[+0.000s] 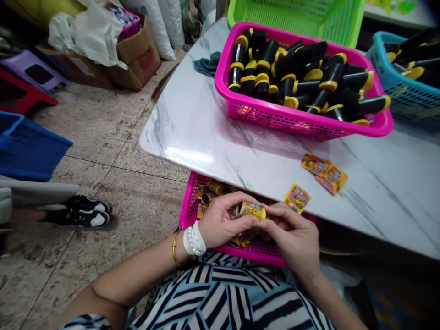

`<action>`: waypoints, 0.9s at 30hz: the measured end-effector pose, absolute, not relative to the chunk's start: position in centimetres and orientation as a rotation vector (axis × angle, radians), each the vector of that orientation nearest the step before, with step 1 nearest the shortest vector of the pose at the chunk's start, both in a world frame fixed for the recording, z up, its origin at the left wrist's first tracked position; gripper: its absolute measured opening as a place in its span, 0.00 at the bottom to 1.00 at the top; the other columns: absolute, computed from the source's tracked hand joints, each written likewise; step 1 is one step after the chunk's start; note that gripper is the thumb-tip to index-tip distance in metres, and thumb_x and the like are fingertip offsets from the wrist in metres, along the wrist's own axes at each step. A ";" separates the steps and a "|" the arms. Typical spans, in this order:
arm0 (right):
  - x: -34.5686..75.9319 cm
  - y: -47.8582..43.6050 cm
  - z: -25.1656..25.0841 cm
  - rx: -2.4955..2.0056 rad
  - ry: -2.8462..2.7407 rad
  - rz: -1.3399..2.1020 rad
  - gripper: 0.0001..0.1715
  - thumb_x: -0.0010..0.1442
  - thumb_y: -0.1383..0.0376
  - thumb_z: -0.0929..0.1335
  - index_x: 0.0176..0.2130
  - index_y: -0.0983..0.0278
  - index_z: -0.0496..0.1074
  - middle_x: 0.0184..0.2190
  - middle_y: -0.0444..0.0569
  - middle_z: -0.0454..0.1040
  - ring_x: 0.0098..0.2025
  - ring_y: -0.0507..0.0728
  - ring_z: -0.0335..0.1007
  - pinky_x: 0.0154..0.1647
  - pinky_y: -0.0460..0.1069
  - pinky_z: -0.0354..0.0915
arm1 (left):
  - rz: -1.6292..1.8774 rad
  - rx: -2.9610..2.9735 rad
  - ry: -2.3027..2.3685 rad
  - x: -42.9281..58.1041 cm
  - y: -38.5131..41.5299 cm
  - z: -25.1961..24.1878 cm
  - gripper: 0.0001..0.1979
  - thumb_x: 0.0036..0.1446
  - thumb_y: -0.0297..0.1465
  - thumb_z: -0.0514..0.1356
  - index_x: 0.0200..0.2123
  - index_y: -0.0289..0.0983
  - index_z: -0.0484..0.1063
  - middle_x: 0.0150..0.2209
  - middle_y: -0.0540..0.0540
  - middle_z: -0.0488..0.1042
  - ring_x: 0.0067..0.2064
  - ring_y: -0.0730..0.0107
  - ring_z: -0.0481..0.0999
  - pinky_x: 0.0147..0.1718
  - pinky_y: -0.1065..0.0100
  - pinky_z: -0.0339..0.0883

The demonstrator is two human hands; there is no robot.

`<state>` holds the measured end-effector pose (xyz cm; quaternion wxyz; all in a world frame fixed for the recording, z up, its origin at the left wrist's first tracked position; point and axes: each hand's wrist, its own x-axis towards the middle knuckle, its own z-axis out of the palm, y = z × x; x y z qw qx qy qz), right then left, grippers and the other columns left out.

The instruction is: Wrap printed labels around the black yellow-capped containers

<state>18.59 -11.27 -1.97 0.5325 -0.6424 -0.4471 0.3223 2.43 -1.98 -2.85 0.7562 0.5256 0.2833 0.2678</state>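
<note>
Between my two hands is a small cylinder (252, 211) wrapped in a yellow printed label. My left hand (223, 217) grips it from the left, with thumb and fingers around its body. At its right end, the fingertips of my right hand (292, 229) are closed against it. Under both hands, on my lap, sits a pink basket (185, 206) holding several similar labelled cylinders (209, 195). On the table edge beside my right hand lies a loose yellow printed label (297, 198), and a small stack of such labels (326, 172) is a little farther off.
A pink basket (309, 130) full of black and yellow cylinders stands on the marble-patterned table (192, 133). Behind it is a green basket (295, 18); a blue basket (409, 101) is at right. A dark cloth (208, 64), cardboard box (137, 57) and blue bin (30, 146) are leftward. Another person's shoe (87, 217) shows.
</note>
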 end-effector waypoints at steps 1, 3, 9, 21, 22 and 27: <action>18.3 -11.3 -1.9 -1.532 -0.993 0.812 0.08 0.54 0.63 0.78 0.37 0.60 0.82 0.30 0.45 0.79 0.27 0.52 0.76 0.25 0.45 0.74 | 0.607 1.199 0.615 2.4 -2.1 -2.9 0.14 0.55 0.34 0.71 0.43 0.36 0.78 0.44 0.43 0.80 0.44 0.67 0.79 0.46 0.67 0.71; 17.9 -11.4 -1.9 -1.536 -0.904 0.871 0.09 0.53 0.61 0.79 0.35 0.62 0.81 0.30 0.45 0.79 0.26 0.52 0.77 0.26 0.45 0.75 | 0.554 1.206 0.619 2.4 -2.4 -3.1 0.15 0.57 0.37 0.70 0.44 0.36 0.77 0.40 0.44 0.80 0.37 0.70 0.79 0.38 0.69 0.73; 19.1 -11.9 -2.6 -1.369 -0.853 1.172 0.14 0.59 0.60 0.76 0.45 0.59 0.80 0.33 0.47 0.80 0.28 0.53 0.80 0.31 0.47 0.78 | 0.344 0.855 0.643 2.8 -3.0 -4.4 0.24 0.59 0.52 0.63 0.42 0.38 0.65 0.18 0.58 0.70 0.12 0.78 0.64 0.11 0.79 0.55; 20.4 -13.0 -2.5 -1.299 -1.135 0.997 0.10 0.56 0.68 0.77 0.37 0.53 0.83 0.37 0.47 0.77 0.39 0.54 0.77 0.39 0.46 0.75 | 0.152 0.685 0.442 3.1 -3.3 -4.2 0.27 0.54 0.53 0.67 0.41 0.38 0.64 0.20 0.53 0.74 0.11 0.75 0.68 0.10 0.79 0.57; 20.5 -13.3 -2.5 -1.315 -1.182 0.953 0.10 0.56 0.69 0.77 0.36 0.53 0.83 0.36 0.46 0.77 0.37 0.53 0.78 0.37 0.46 0.75 | 0.107 0.715 0.435 3.2 -3.5 -4.2 0.27 0.55 0.53 0.67 0.43 0.38 0.64 0.20 0.53 0.74 0.11 0.75 0.67 0.11 0.78 0.57; 23.1 -13.8 -3.6 -1.432 -1.737 0.516 0.15 0.59 0.67 0.73 0.43 0.47 0.83 0.34 0.46 0.82 0.32 0.56 0.82 0.31 0.44 0.77 | 0.044 1.289 0.671 3.6 -4.2 -6.8 0.37 0.55 0.41 0.67 0.65 0.37 0.62 0.24 0.52 0.76 0.21 0.71 0.75 0.21 0.75 0.64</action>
